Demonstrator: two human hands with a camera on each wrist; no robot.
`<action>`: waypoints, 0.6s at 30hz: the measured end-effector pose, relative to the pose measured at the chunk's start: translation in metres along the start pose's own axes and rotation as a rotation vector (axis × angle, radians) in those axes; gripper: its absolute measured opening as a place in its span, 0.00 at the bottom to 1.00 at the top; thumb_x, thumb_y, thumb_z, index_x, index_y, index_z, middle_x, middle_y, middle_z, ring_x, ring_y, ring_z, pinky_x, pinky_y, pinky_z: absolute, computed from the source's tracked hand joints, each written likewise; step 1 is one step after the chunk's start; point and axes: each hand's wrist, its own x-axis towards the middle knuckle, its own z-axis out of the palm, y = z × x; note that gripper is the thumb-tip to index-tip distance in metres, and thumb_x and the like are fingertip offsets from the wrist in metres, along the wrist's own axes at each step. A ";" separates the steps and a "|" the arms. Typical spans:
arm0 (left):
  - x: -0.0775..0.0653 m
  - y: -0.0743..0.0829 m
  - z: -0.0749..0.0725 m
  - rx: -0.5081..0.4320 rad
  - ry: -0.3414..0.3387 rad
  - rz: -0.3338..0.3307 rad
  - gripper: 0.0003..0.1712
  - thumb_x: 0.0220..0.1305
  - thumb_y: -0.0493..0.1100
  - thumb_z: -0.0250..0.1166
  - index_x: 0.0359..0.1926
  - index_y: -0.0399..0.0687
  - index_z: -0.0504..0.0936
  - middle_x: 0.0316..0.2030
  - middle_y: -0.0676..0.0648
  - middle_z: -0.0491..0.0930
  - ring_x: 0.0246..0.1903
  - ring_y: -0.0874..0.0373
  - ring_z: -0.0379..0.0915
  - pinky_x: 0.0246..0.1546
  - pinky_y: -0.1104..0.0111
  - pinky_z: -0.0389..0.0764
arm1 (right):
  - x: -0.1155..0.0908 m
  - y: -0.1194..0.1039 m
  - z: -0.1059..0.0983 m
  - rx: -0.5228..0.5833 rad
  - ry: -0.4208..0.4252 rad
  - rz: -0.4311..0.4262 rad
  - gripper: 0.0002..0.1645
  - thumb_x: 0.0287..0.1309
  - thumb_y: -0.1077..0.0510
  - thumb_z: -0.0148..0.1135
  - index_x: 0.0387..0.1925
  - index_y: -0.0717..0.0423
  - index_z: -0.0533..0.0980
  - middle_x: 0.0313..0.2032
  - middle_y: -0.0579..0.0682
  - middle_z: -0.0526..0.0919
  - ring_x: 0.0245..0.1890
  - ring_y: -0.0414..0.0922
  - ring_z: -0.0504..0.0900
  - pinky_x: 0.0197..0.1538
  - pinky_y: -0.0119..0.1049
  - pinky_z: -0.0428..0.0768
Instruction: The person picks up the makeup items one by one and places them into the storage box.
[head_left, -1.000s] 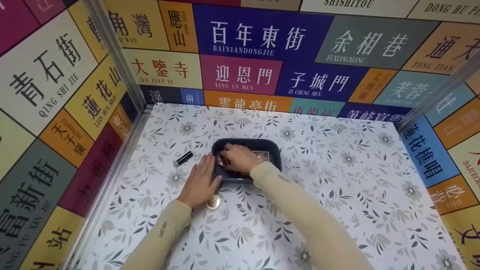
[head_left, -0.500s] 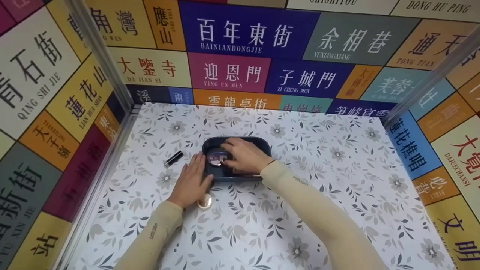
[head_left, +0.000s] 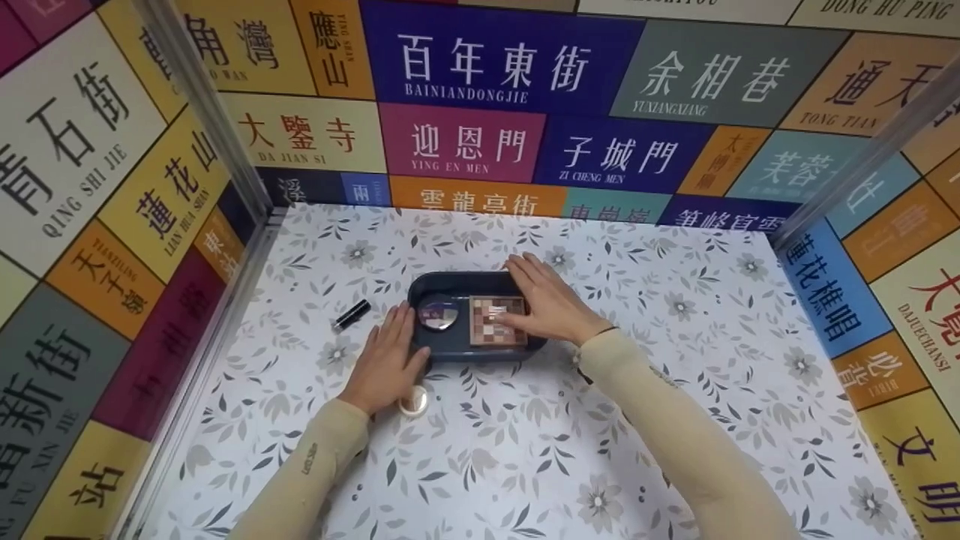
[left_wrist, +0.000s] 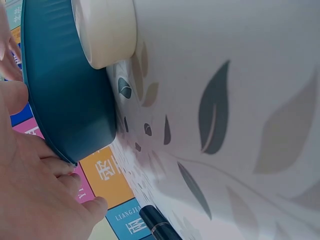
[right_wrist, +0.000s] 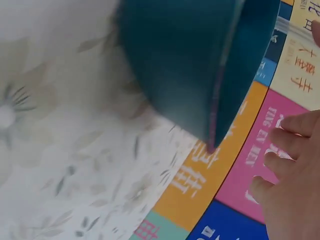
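Note:
A dark teal tray with rounded corners sits on the floral tabletop. Inside it, a round, shiny, mirror-like compact lies at the left, and a square eyeshadow palette in brown and pink shades lies at the right. My left hand rests against the tray's left end, fingers extended along the rim and thumb at the front corner. My right hand is over the tray's right end, its fingers extended and its thumb overlapping the palette in the head view. In the right wrist view its fingers appear beyond the rim.
A black lipstick-like tube lies left of the tray. A round cream-coloured piece sits in front of it, near my left wrist; the left wrist view shows its thick side. Panels with printed street names enclose the table at the back and sides.
My right hand has moved from inside the tray's left part to its right end, leaving the round compact and uncovering the palette. My left hand stays at the left end.

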 end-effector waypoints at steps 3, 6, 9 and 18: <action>0.001 0.001 0.000 0.002 -0.002 0.004 0.49 0.75 0.70 0.37 0.80 0.43 0.42 0.80 0.48 0.33 0.78 0.54 0.26 0.75 0.46 0.41 | -0.009 0.010 0.005 -0.007 -0.016 0.020 0.69 0.55 0.14 0.45 0.80 0.55 0.41 0.80 0.53 0.40 0.79 0.54 0.39 0.77 0.50 0.43; 0.001 0.002 -0.001 0.014 0.003 0.007 0.49 0.74 0.71 0.37 0.80 0.42 0.43 0.80 0.48 0.32 0.78 0.53 0.27 0.75 0.46 0.42 | -0.017 0.015 0.009 0.018 -0.041 0.038 0.72 0.54 0.16 0.50 0.80 0.55 0.36 0.80 0.52 0.34 0.79 0.54 0.37 0.77 0.50 0.42; 0.002 0.002 -0.001 0.022 0.011 0.015 0.48 0.75 0.70 0.38 0.80 0.41 0.44 0.80 0.47 0.34 0.78 0.51 0.29 0.74 0.45 0.43 | -0.025 0.018 0.015 0.046 -0.066 0.062 0.75 0.51 0.17 0.56 0.80 0.53 0.33 0.80 0.52 0.31 0.79 0.55 0.35 0.77 0.52 0.41; 0.003 -0.009 -0.006 -0.003 0.134 0.060 0.39 0.77 0.56 0.51 0.79 0.43 0.54 0.78 0.40 0.49 0.77 0.44 0.39 0.74 0.48 0.47 | -0.036 0.022 0.032 0.082 -0.088 0.070 0.80 0.45 0.14 0.57 0.80 0.59 0.36 0.79 0.53 0.29 0.78 0.57 0.36 0.76 0.55 0.43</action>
